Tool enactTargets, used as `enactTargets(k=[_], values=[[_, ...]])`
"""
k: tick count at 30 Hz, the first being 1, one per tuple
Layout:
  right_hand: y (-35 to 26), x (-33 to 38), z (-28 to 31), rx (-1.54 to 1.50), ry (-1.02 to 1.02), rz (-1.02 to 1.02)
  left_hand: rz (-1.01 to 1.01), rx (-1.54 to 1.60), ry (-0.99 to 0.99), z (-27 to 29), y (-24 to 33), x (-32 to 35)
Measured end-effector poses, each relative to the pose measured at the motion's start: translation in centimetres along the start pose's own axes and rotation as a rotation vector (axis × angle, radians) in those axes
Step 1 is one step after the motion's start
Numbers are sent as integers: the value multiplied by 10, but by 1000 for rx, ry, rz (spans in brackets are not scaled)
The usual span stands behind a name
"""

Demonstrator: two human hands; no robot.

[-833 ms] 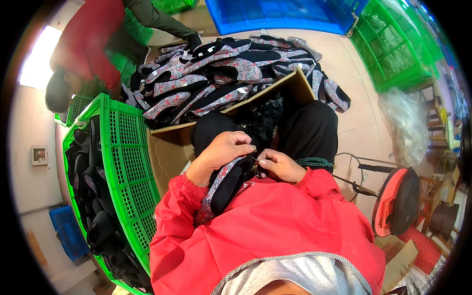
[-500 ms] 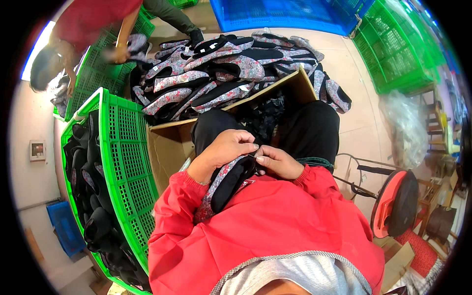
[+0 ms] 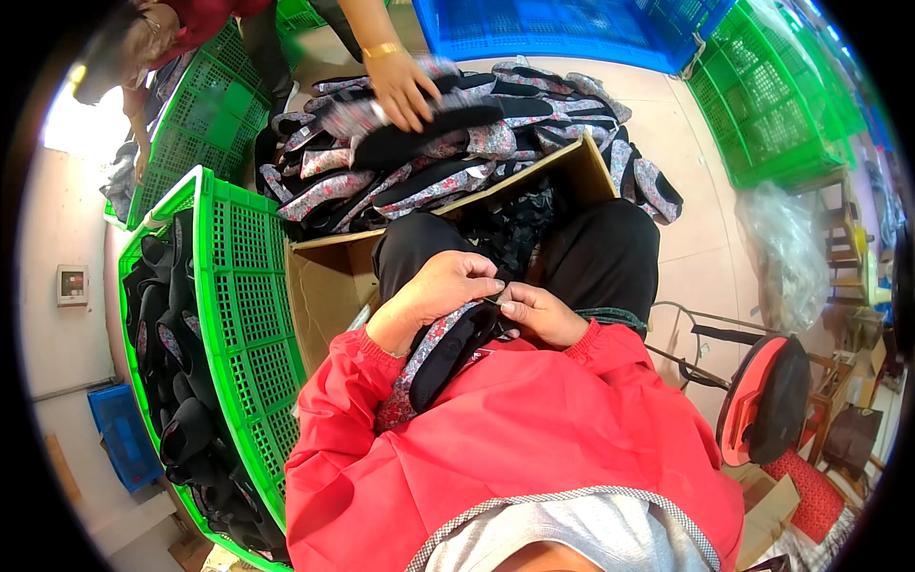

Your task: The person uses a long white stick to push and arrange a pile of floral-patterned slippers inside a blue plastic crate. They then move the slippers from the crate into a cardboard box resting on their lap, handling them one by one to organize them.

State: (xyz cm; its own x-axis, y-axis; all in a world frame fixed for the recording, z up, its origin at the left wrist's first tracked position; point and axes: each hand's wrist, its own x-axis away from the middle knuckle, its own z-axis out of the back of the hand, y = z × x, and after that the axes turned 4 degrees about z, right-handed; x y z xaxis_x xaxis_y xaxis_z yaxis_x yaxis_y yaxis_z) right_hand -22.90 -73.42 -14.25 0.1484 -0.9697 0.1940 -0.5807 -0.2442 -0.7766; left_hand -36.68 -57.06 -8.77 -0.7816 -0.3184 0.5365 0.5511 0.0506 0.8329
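Observation:
A floral slipper (image 3: 419, 377) with a black lining rests in my lap, its lower end against my red smock. My left hand (image 3: 440, 291) is closed around its upper end, thumb and forefinger pressed together. Close beside it, my right hand (image 3: 543, 316) is closed in a pinch at the same end of the slipper. A thin dark bit shows between the two sets of fingertips; what it is I cannot make out. Beyond my knees lies a heap of similar floral slippers (image 3: 438, 186), where a co-worker's hand (image 3: 400, 86) rests on one.
A cardboard box (image 3: 329, 286) stands between my knees and the heap, with dark patterned cloth (image 3: 515, 224) in it. At my left a green crate (image 3: 243, 276) holds black slippers (image 3: 186, 391). A round red-and-black stool (image 3: 762, 400) is at my right. Blue (image 3: 572, 33) and green crates (image 3: 762, 95) stand farther off.
The co-worker's arm has reached from the left crate over the heap, and the hand is now on a slipper there. My hands and the slipper have barely moved.

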Motion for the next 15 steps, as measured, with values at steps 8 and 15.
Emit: enactTargets(k=[8,15], values=[[-1,-1,-2,-26,10,4,-18,-4,7,0,-4,-1],[-4,1,3,-2,29,-22,74,166,-55,-4,1,-2]])
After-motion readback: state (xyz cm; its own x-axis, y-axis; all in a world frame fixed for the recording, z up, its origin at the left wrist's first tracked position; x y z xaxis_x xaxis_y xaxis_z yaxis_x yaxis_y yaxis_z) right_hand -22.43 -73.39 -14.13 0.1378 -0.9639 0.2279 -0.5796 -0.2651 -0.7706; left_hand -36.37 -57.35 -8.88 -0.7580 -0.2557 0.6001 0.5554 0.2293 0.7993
